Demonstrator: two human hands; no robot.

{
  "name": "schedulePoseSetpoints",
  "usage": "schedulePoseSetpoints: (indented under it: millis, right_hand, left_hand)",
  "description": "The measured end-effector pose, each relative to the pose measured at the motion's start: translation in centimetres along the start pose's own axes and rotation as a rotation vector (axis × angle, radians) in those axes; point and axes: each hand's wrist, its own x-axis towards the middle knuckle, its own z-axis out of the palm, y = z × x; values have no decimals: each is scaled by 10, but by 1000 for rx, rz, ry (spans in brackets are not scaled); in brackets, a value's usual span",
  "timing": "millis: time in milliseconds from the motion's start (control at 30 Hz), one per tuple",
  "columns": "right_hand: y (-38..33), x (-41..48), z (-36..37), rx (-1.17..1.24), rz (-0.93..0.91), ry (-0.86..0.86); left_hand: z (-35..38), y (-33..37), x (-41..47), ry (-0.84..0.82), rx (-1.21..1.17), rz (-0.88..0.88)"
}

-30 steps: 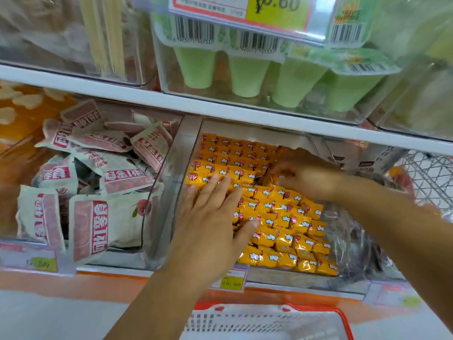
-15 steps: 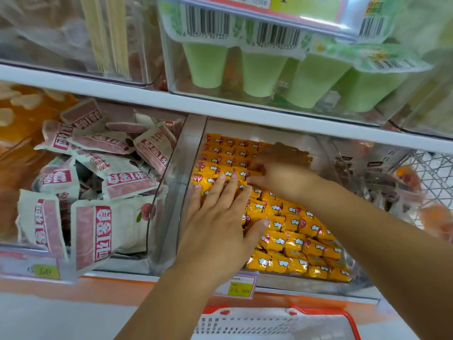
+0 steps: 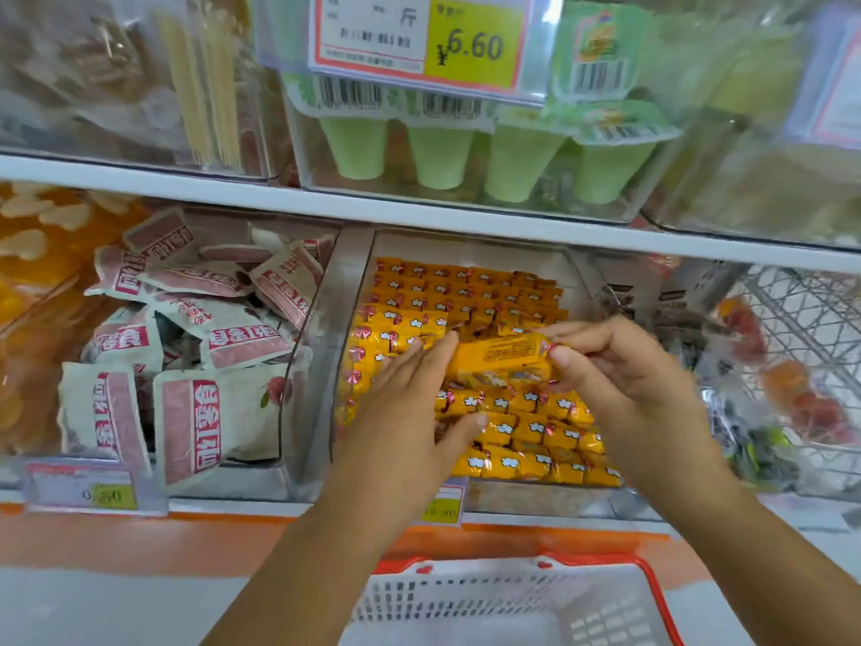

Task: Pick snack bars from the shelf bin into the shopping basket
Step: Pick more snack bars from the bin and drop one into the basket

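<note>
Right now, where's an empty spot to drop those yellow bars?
The basket shows bare white floor inside its red rim, below the bin. The bin is crowded: bars packed wall to wall, with the left hand spread over them and the right hand gripping a few.

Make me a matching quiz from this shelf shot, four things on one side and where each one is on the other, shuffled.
1 held snack bar
2 shopping basket
3 green cups
4 pink-and-white packets

a in the upper shelf bin
b in the bin left of the yellow bars
c pinched by the right hand
d below the shelf, at the bottom of the view

Pairs: 1-c, 2-d, 3-a, 4-b.
</note>
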Motion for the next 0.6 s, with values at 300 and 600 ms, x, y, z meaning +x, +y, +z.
schedulePoseSetpoints:
  millis: [300,600]
  right_hand:
    - [-25,-76,-25,409,308,110]
    - [-36,-116,-34,607,464,77]
  left_hand:
    - [-11,38,-46,23,-692,-106]
    - [-13,49,-84,-29,-945,-244]
